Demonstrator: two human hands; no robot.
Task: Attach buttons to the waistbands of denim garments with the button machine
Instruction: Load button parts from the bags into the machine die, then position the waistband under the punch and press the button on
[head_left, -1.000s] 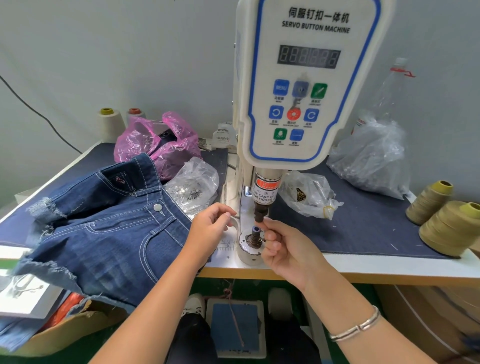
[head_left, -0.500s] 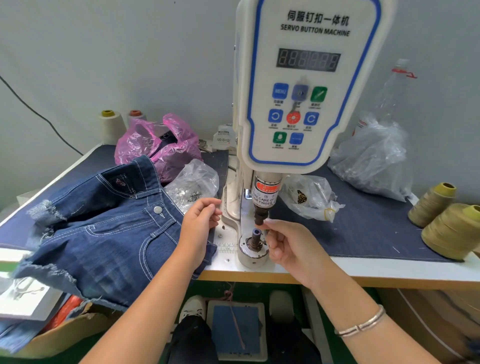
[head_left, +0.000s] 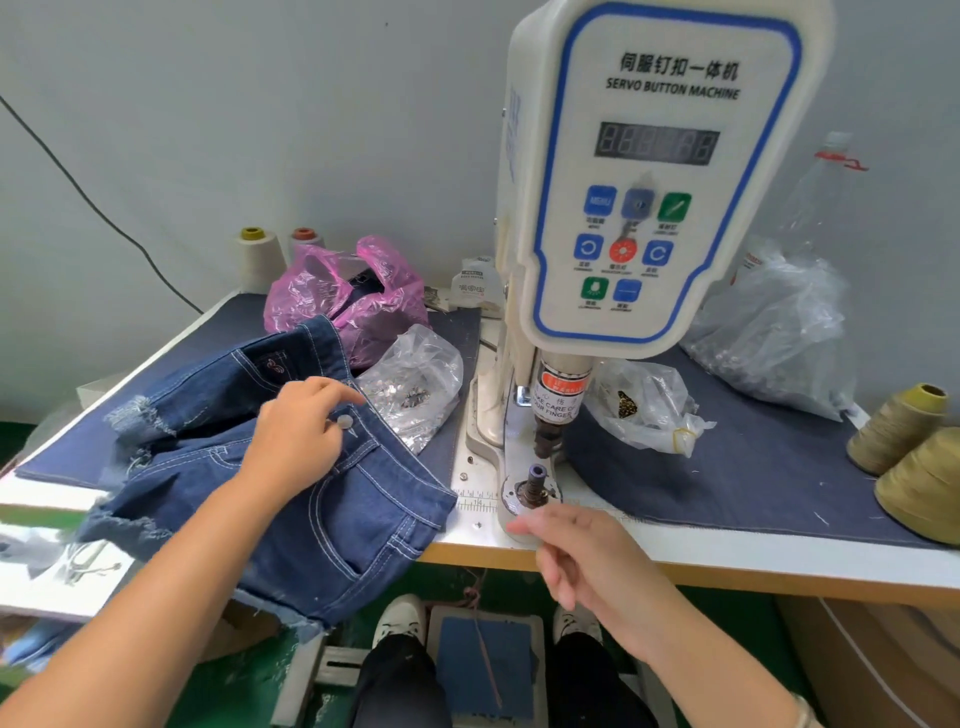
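Since before, left hand (head_left: 298, 434) has moved onto the shorts (head_left: 291, 467) left of the machine (head_left: 649, 208), fingers loosely spread; right hand (head_left: 587, 561) withdrew, fingers relaxed. Clear bag (head_left: 415, 384) holds buttons; pink bag's (head_left: 343, 296) contents unclear.

Pink bag (head_left: 345, 296), thread cones (head_left: 901, 428) (olive).

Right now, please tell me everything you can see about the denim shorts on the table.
The denim shorts are dark blue with pale stitching and frayed leg hems. They lie front side up on the left part of the table, with one side hanging over its front edge. A metal button already sits on the waistband. The left hand rests on the waistband area beside that button. The far end of the waistband lies against a pink bag.
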